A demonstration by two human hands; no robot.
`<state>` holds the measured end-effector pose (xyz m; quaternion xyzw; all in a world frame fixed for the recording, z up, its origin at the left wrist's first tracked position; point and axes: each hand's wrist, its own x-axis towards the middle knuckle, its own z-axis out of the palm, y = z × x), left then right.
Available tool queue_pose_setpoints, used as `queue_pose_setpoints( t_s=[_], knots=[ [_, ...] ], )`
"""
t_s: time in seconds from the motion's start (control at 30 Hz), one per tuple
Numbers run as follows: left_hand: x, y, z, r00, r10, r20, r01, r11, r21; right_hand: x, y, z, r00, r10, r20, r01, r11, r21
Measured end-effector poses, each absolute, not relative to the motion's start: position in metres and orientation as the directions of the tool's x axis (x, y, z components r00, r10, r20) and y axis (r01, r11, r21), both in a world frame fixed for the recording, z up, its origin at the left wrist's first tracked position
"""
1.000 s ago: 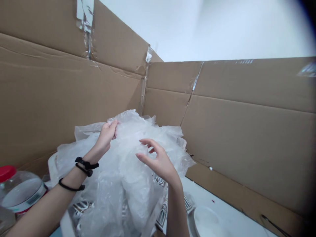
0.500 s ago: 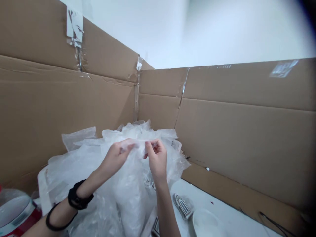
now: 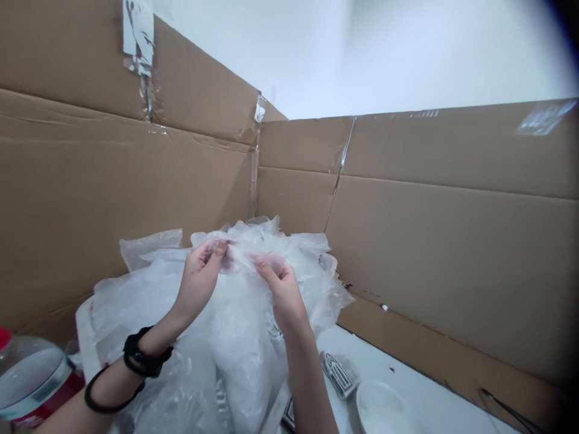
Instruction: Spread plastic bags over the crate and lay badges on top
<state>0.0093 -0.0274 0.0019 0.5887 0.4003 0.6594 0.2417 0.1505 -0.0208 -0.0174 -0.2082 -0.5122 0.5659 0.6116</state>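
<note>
Both hands pinch the top edge of a thin clear plastic bag above a heap of the same film.

The plastic bag (image 3: pixel 235 325) is translucent, milky white and heavily crumpled, its film so thin that the fingertips show through it as a pinkish blur. It rises from the pile of plastic (image 3: pixel 136 289) that fills the corner of the cardboard walls (image 3: pixel 407 241) and lies on the white table (image 3: pixel 407 380). The left hand (image 3: pixel 199 280) has its grip closed, thumb against fingers, on the bag's upper edge. The right hand (image 3: pixel 280 289) is closed the same way on that edge just beside it, so a short stretch of film spans between the two. Black bands (image 3: pixel 145 361) circle the left wrist. A red-lidded jar (image 3: pixel 31 380) stands at the lower left, a white bowl (image 3: pixel 384 410) at the lower right.
</note>
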Motion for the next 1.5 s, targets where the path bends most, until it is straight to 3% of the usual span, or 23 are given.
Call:
queue_pose_setpoints(
  t_s=[0.17, 0.33, 0.5, 0.6, 0.8, 0.93, 1.03, 1.17, 1.3, 1.37, 1.4, 1.47, 1.5],
  knots=[
    [0.0, -0.02, 0.005, -0.324, 0.807, 0.493, 0.014, -0.517, 0.856, 0.164, -0.016, -0.017, -0.158, 0.943, 0.294, -0.6, 0.144, -0.787],
    [0.005, -0.024, 0.004, -0.323, 0.756, 0.57, 0.159, -0.55, 0.82, 0.164, -0.018, -0.015, -0.182, 0.935, 0.305, -0.329, 0.235, -0.915],
    [0.004, -0.024, 0.01, -0.283, 0.795, 0.536, 0.068, -0.541, 0.838, 0.162, -0.023, -0.016, -0.31, 0.88, 0.36, -0.098, 0.347, -0.933],
    [-0.006, -0.017, 0.016, -0.23, 0.879, 0.417, -0.028, -0.435, 0.9, 0.172, -0.02, -0.018, -0.295, 0.907, 0.299, -0.132, 0.271, -0.953],
    [-0.021, -0.014, 0.024, 0.114, 0.983, 0.145, -0.234, -0.115, 0.965, 0.189, -0.012, -0.02, -0.27, 0.921, 0.283, -0.289, 0.203, -0.936],
    [-0.021, -0.016, 0.029, 0.074, 0.993, 0.092, -0.546, -0.037, 0.837, 0.192, -0.008, -0.02, -0.377, 0.878, 0.294, -0.38, 0.143, -0.914],
    [-0.021, -0.01, 0.029, -0.03, 0.992, 0.122, -0.61, -0.115, 0.784, 0.188, -0.008, -0.018, -0.385, 0.88, 0.277, -0.461, 0.077, -0.884],
    [-0.024, 0.005, 0.021, -0.257, 0.95, 0.176, -0.504, -0.287, 0.815, 0.18, -0.011, -0.014, -0.122, 0.957, 0.264, -0.711, 0.101, -0.696],
    [-0.025, 0.013, 0.011, -0.321, 0.931, 0.172, -0.367, -0.29, 0.884, 0.178, -0.013, -0.012, 0.0, 0.978, 0.21, -0.844, 0.113, -0.525],
    [-0.021, 0.012, 0.008, -0.468, 0.825, 0.318, -0.032, -0.376, 0.926, 0.176, -0.013, -0.013, 0.041, 0.982, 0.185, -0.862, 0.129, -0.491],
    [-0.017, 0.009, 0.007, -0.51, 0.732, 0.452, 0.188, -0.418, 0.889, 0.174, -0.013, -0.013, 0.058, 0.983, 0.174, -0.861, 0.138, -0.489],
    [-0.006, 0.0, 0.006, -0.392, 0.612, 0.687, 0.504, -0.482, 0.717, 0.168, -0.015, -0.013, 0.088, 0.98, 0.178, -0.842, 0.169, -0.513],
    [0.0, -0.006, 0.006, -0.247, 0.639, 0.729, 0.563, -0.518, 0.644, 0.165, -0.017, -0.012, 0.091, 0.975, 0.202, -0.818, 0.189, -0.543]
  ],
)
